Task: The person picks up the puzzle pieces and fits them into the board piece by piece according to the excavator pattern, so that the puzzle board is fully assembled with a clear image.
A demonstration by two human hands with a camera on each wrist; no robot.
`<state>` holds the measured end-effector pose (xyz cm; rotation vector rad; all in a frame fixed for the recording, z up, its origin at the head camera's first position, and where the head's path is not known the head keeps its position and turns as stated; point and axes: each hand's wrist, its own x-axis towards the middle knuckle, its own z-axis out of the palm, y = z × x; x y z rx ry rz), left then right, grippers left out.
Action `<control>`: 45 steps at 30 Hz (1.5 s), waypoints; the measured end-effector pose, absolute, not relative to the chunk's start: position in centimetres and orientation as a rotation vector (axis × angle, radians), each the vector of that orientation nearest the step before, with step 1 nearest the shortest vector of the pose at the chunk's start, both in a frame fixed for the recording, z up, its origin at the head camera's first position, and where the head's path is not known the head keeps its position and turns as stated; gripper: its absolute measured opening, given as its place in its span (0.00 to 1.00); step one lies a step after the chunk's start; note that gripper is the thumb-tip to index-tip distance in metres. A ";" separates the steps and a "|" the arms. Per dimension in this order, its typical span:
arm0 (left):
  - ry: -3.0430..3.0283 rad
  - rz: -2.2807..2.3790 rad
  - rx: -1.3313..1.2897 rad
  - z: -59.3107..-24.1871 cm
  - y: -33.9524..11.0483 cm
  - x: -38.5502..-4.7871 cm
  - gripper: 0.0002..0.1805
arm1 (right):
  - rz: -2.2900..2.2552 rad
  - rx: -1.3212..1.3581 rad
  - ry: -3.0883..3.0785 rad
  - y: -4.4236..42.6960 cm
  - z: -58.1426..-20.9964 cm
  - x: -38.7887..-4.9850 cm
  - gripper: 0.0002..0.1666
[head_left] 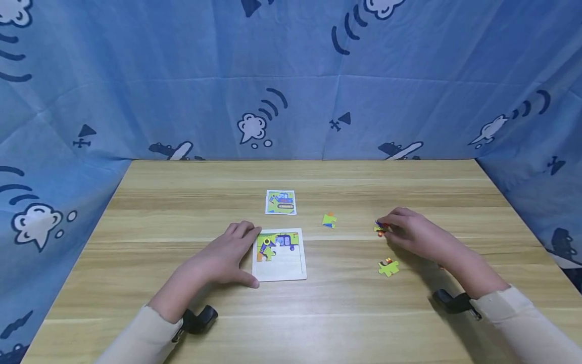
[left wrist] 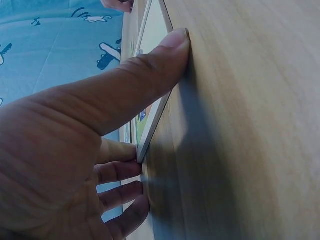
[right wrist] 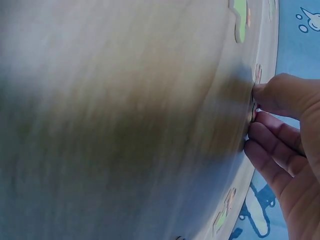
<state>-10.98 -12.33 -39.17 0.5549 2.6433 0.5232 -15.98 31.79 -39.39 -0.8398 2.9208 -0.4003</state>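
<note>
Right hand [head_left: 411,233]: at right of the wooden table [head_left: 336,313], thumb and fingertips closed on a small dark-and-red puzzle piece [head_left: 379,230]; cannot tell whether it has left the surface. Left hand [head_left: 229,255]: thumb and fingers spread apart, resting along the left side of the white tray [head_left: 292,267], thumb by its near corner.

Step in hand, as I judge it: taking up a loose piece while the tray is steadied. The next move would call for a light pinch, the piece turned to suit its neighbours, then setting flat in the gap.

Tray, the only container: joined pieces [head_left: 265,241] fill the far part and run down the left; the near right is bare white. Picture card [head_left: 280,202] lies just beyond (same digger, seemingly whole). Still out: a green piece [head_left: 329,221] between tray and right hand, a yellow-green piece [head_left: 388,268] nearer, and an orange bit [head_left: 441,267] mostly hidden by the right forearm.
</note>
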 end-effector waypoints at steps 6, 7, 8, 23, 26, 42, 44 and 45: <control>2.647 0.521 0.555 -39.1 -12.3 -11.0 0.64 | -0.416 -0.854 2.926 31.4 -39.3 -16.2 0.19; 2.647 0.521 0.554 -39.1 -12.3 -11.0 0.64 | -0.420 -0.859 2.927 31.3 -39.2 -16.2 0.19; 2.647 0.521 0.552 -39.1 -12.3 -11.0 0.64 | -0.421 -0.862 2.927 31.1 -39.1 -16.2 0.19; 2.639 0.524 0.560 -39.1 -12.3 -10.9 0.65 | -0.504 -1.013 2.893 25.3 -37.4 -15.0 0.17; 2.641 0.518 0.564 -39.0 -12.3 -10.9 0.65 | -0.488 -1.060 2.889 24.2 -37.2 -14.8 0.18; 2.651 0.494 0.573 -39.2 -12.3 -11.0 0.65 | -0.487 -1.217 2.760 18.2 -37.2 -14.3 0.18; 2.650 0.496 0.574 -39.2 -12.3 -11.0 0.65 | -0.478 -1.234 2.749 17.6 -37.2 -14.3 0.19; 2.650 0.496 0.575 -39.2 -12.3 -11.0 0.65 | -0.474 -1.240 2.743 17.4 -37.2 -14.3 0.20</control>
